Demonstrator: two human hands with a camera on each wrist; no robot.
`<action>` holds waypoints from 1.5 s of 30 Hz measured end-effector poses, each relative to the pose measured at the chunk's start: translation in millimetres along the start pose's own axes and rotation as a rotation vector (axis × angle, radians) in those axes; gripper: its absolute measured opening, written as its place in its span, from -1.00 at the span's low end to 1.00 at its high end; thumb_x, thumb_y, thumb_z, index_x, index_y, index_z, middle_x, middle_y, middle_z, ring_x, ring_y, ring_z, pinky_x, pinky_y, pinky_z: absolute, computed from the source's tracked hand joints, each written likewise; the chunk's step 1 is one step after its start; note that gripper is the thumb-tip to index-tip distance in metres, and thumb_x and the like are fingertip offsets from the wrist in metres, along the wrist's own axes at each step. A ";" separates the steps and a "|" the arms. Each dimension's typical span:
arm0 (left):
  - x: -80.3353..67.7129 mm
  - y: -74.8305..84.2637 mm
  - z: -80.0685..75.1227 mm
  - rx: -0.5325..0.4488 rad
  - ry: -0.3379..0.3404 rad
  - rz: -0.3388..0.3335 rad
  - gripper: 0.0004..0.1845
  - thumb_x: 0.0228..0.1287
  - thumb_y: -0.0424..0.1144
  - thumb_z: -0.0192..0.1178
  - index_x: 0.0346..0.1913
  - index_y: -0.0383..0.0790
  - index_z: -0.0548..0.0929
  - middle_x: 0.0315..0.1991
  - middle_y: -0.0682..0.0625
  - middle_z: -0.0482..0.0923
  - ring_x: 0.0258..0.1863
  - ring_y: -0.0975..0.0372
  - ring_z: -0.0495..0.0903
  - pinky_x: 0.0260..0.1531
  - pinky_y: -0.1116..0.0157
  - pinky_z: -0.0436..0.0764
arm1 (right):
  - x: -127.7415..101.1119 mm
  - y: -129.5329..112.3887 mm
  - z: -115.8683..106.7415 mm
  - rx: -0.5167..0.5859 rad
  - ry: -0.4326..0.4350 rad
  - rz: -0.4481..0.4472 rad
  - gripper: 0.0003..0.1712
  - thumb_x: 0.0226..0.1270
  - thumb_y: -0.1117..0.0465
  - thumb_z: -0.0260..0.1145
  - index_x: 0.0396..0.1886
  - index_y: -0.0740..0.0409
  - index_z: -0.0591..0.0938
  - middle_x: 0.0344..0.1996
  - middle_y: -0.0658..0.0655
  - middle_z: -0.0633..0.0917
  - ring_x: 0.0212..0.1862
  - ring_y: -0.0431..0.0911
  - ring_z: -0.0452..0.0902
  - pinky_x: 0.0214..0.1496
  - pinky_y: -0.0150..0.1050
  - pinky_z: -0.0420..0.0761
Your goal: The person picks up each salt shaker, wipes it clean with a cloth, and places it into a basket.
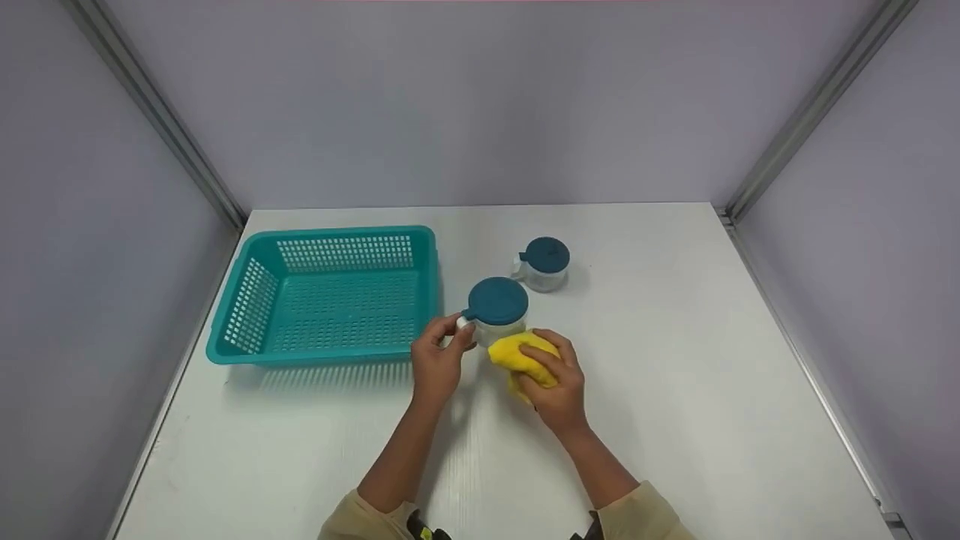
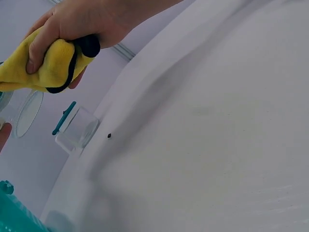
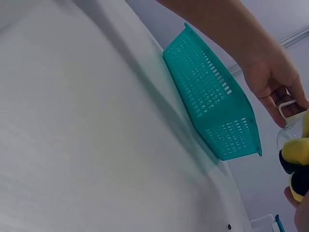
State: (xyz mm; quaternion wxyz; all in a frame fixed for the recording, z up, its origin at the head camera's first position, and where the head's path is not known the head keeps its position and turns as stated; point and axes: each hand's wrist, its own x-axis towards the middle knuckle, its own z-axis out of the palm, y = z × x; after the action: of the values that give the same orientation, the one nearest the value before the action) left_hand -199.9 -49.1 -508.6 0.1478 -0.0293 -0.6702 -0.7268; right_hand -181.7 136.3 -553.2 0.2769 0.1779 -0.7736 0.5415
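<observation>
A clear jar with a teal lid (image 1: pixel 496 303) stands on the white table (image 1: pixel 675 420) right of the basket. My left hand (image 1: pixel 448 335) pinches its white handle (image 3: pixel 288 107); in the right wrist view the left hand (image 3: pixel 272 82) shows curled on that handle. My right hand (image 1: pixel 553 377) grips a bunched yellow cloth (image 1: pixel 523 358) and holds it against the jar's near side. The left wrist view shows the right hand (image 2: pixel 72 24) closed round the yellow cloth (image 2: pixel 46 67), which has a dark patch.
A second, smaller lidded jar (image 1: pixel 544 263) stands behind and to the right, apart from the first. An empty teal perforated basket (image 1: pixel 240 300) sits at the left. Grey walls with metal rails enclose the table on three sides.
</observation>
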 end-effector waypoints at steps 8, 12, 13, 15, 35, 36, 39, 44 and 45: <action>-2.7 -3.0 -1.4 -0.005 -0.001 -0.055 -0.80 0.34 -0.39 0.23 -0.03 -0.37 0.69 -0.20 -0.18 0.60 -0.18 0.15 0.59 -0.16 0.11 0.75 | 7.9 2.2 -7.8 0.079 0.036 0.198 -0.57 0.12 0.48 0.44 0.01 0.14 0.69 0.20 0.18 0.51 0.16 -0.11 0.44 0.27 -0.46 0.48; -4.1 -4.0 -1.1 -0.025 -0.004 -0.072 -0.82 0.34 -0.40 0.24 -0.04 -0.34 0.69 -0.21 -0.16 0.60 -0.19 0.14 0.59 -0.18 0.12 0.75 | 13.8 9.9 -12.8 0.124 0.066 0.334 -0.59 0.22 0.31 0.44 0.08 0.01 0.67 0.23 -0.01 0.50 0.19 -0.10 0.43 0.27 -0.45 0.48; -4.4 -4.2 -1.0 -0.025 -0.010 -0.072 -0.82 0.34 -0.39 0.24 -0.05 -0.33 0.70 -0.21 -0.16 0.61 -0.19 0.13 0.59 -0.18 0.13 0.75 | 15.7 10.1 -14.3 0.143 0.077 0.367 -0.59 0.23 0.27 0.44 0.09 -0.02 0.67 0.23 -0.05 0.50 0.19 -0.10 0.43 0.26 -0.45 0.49; -4.9 -4.9 -0.7 -0.018 -0.023 -0.070 -0.83 0.34 -0.38 0.23 -0.05 -0.31 0.70 -0.22 -0.14 0.61 -0.18 0.13 0.59 -0.19 0.15 0.75 | 19.9 10.2 -17.1 0.169 0.090 0.420 -0.58 0.25 0.19 0.44 0.12 -0.06 0.65 0.23 -0.11 0.51 0.19 -0.10 0.43 0.25 -0.44 0.50; -9.4 -6.7 6.4 0.073 -0.068 0.008 -0.80 0.30 -0.42 0.26 -0.04 -0.36 0.68 -0.25 -0.20 0.54 -0.15 0.09 0.61 -0.20 0.20 0.75 | 73.8 -26.3 -43.0 -0.303 -0.169 -0.074 -0.55 0.12 0.23 0.49 0.06 -0.10 0.71 0.17 0.02 0.54 0.09 -0.17 0.49 0.20 -0.37 0.58; -9.5 -6.9 6.8 0.084 -0.068 0.011 -0.80 0.30 -0.41 0.26 -0.04 -0.35 0.69 -0.26 -0.19 0.53 -0.16 0.11 0.60 -0.20 0.22 0.75 | 74.6 -28.1 -42.4 -0.342 -0.188 -0.080 -0.56 0.13 0.19 0.48 0.05 -0.13 0.71 0.17 0.01 0.55 0.09 -0.17 0.50 0.19 -0.32 0.60; -10.0 -7.1 7.7 0.110 -0.069 0.021 -0.81 0.29 -0.40 0.28 -0.05 -0.33 0.70 -0.28 -0.16 0.53 -0.21 0.15 0.59 -0.21 0.28 0.75 | 78.5 -33.0 -41.8 -0.419 -0.241 -0.060 -0.61 0.15 0.11 0.47 0.03 -0.16 0.72 0.15 -0.01 0.56 0.08 -0.17 0.51 0.14 -0.17 0.65; -11.9 -7.8 7.8 0.122 -0.071 0.041 -0.83 0.29 -0.40 0.27 -0.08 -0.32 0.72 -0.31 -0.15 0.52 -0.24 0.16 0.59 -0.25 0.33 0.75 | 88.0 -34.0 -44.7 -0.403 -0.306 0.082 -0.65 0.17 0.09 0.45 0.00 -0.13 0.73 0.12 -0.03 0.56 0.01 -0.14 0.52 0.08 -0.12 0.67; -12.2 -7.8 7.7 0.123 -0.073 0.044 -0.83 0.29 -0.40 0.27 -0.08 -0.32 0.71 -0.31 -0.15 0.53 -0.23 0.16 0.59 -0.25 0.33 0.75 | 89.6 -32.9 -45.8 -0.396 -0.311 0.110 -0.65 0.17 0.09 0.45 0.00 -0.13 0.73 0.12 -0.03 0.55 0.00 -0.13 0.52 0.08 -0.12 0.67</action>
State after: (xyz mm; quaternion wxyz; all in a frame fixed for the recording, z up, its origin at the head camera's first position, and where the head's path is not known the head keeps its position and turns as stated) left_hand -191.4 -38.9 -518.3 0.1406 -0.0615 -0.7177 -0.6792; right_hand -222.1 169.9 -461.3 0.1542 0.1588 -0.9063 0.3599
